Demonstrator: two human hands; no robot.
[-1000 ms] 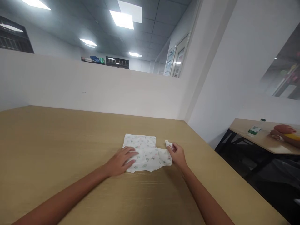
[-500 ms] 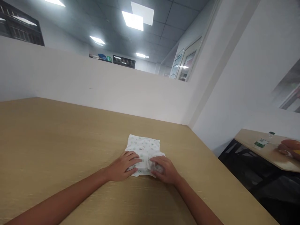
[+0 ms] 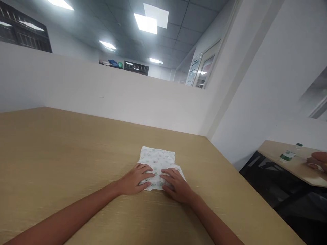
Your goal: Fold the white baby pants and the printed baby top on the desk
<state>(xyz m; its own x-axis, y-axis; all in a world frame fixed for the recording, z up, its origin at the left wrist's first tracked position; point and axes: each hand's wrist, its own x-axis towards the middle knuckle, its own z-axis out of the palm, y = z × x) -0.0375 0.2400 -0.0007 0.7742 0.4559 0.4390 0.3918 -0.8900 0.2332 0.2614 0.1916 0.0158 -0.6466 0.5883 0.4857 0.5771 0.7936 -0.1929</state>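
Note:
A small white cloth piece [image 3: 157, 159] printed with tiny figures lies spread on the wooden table [image 3: 84, 146]. Its far part is a neat rectangle, and a flap sticks out on the right side; whether it is a garment cannot be made out. On its near left part rests my left hand [image 3: 136, 178], open, palm down with fingers spread. My right hand [image 3: 176, 185] lies over the near right part, also open, its fingers pointing toward the left hand. Both hands cover portions of the cloth's near half.
A low white partition [image 3: 122, 97] runs along the table's far edge, and a white wall [image 3: 242, 112] rises at the right. Beyond the right edge, a lower side table [image 3: 293, 166] holds a clear bottle [image 3: 289, 154] with a green cap and some reddish round objects [image 3: 318, 158].
My right hand has gone from curled over a bunched part of the cloth to lying flat. The right flap now looks smoother and reaches further right. My left hand stays in place.

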